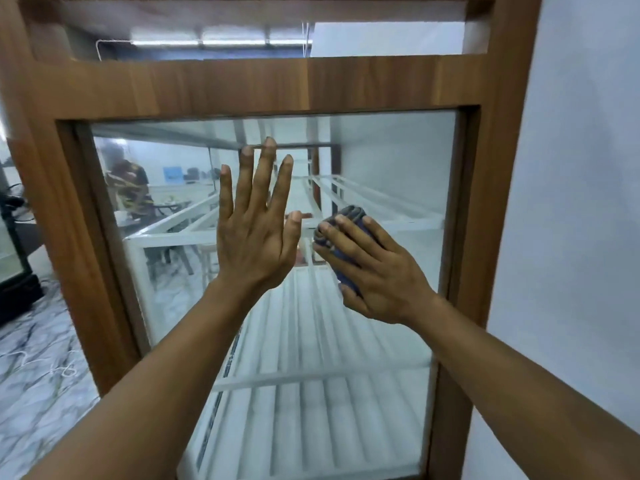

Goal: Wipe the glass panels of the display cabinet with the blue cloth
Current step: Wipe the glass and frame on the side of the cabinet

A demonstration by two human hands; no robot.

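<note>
A tall display cabinet with a brown wooden frame (221, 84) fills the view. Its large glass panel (391, 168) shows white wire shelves inside. My left hand (254, 233) lies flat against the glass near the middle, fingers straight and spread, pointing up. Just to its right, my right hand (374, 271) presses a bunched blue cloth (349, 220) onto the glass, fingers laid over the cloth with the thumb underneath. Most of the cloth is hidden beneath that hand.
A white wall (581, 202) stands close on the right of the cabinet. A marble-patterned floor (38, 368) lies at the lower left, with a dark cabinet base (14, 282) at the far left edge. A person's reflection (128, 188) shows in the glass.
</note>
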